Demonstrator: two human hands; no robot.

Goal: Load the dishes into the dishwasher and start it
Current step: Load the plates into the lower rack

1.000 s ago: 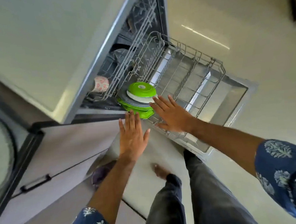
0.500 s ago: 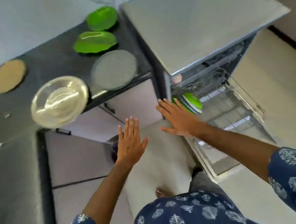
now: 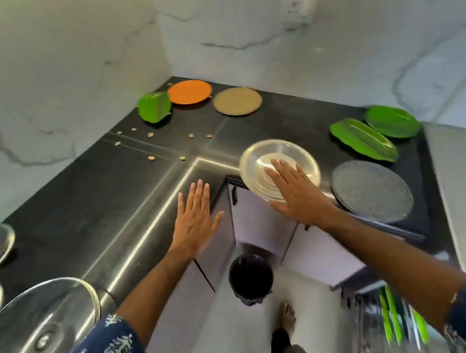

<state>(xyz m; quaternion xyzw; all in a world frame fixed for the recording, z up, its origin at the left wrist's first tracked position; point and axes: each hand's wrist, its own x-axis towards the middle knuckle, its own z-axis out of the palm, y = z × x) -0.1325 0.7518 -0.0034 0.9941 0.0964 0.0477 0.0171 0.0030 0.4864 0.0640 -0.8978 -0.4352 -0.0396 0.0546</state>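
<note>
So right hand [image 3: 296,191] is flat, fingers straight, over the glass bowl [image 3: 279,169] at the bench [image 3: 90,202] edge, beside a grey plate [image 3: 372,190]. Left hand [image 3: 195,220] hovers, fingers spread, holding nothing.

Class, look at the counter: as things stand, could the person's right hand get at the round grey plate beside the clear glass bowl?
Probably yes. The right hand lies open over the glass bowl, and the grey plate sits just beside it on the counter, uncovered.
</note>
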